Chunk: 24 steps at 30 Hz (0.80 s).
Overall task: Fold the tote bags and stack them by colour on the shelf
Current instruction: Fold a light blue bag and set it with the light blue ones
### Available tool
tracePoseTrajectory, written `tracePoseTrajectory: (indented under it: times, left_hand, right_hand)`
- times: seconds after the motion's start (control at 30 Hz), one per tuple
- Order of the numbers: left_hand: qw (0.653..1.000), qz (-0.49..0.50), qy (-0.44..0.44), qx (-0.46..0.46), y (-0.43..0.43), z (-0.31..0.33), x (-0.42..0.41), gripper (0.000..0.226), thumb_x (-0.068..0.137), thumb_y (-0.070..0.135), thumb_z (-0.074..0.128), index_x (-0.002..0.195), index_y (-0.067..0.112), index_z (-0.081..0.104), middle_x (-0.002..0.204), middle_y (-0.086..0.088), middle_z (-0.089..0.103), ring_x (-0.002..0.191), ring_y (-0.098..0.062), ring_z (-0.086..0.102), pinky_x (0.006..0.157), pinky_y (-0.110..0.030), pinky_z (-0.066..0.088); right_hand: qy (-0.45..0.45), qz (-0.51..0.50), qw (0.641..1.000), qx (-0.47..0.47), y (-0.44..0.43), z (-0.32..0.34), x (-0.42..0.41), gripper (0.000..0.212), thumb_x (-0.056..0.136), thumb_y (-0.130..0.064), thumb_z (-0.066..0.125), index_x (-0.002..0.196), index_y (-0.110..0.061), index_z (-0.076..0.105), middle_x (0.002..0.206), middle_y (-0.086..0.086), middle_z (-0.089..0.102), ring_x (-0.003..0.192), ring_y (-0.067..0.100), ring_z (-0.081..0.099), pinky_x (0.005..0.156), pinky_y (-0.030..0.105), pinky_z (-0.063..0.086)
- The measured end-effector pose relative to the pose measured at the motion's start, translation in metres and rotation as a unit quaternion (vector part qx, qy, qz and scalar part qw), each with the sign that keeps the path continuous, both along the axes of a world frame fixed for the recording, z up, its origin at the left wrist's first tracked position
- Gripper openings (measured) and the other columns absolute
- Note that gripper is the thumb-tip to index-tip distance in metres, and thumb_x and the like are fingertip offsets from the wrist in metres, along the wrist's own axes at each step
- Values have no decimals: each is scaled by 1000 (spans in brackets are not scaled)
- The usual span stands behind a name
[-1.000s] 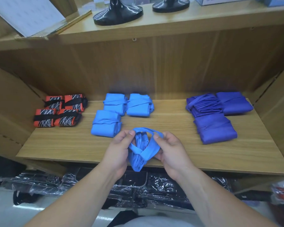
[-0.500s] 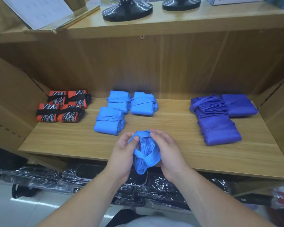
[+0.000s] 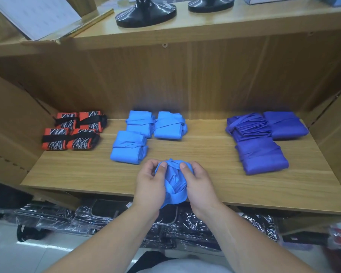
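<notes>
While both hands curl around it, thumbs pinching the strap, the light-blue tote bag forms a crumpled fabric bundle above the wooden shelf

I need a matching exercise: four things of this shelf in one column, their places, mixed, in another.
1. orange-black bags
2. dark blue bags
3. unfinished light blue bag
4. black stands

A. upper shelf
B. lower shelf, right
C. in left hand and right hand
D. lower shelf, left

Pairs: 1-D, 2-B, 3-C, 4-A.
</notes>
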<state>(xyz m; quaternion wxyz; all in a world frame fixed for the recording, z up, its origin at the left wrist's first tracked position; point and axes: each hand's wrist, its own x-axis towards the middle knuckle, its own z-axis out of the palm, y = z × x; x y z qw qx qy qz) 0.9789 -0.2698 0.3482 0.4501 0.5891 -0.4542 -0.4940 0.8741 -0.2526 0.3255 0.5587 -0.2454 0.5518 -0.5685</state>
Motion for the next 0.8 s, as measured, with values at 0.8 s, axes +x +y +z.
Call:
tracePoseTrajectory:
  times: [0.8]
  left_hand:
    - [989,-2,125,75,2,29,-8,20,106,19,50,89,12,59,84,-12,69,78,-25,63,75,-42,50]
  right_hand:
    - [173,-75,972,-140,-9,19,2,10,99,-18,62,89,-19,59,80,-8,66,73,7,60,70,29,50]
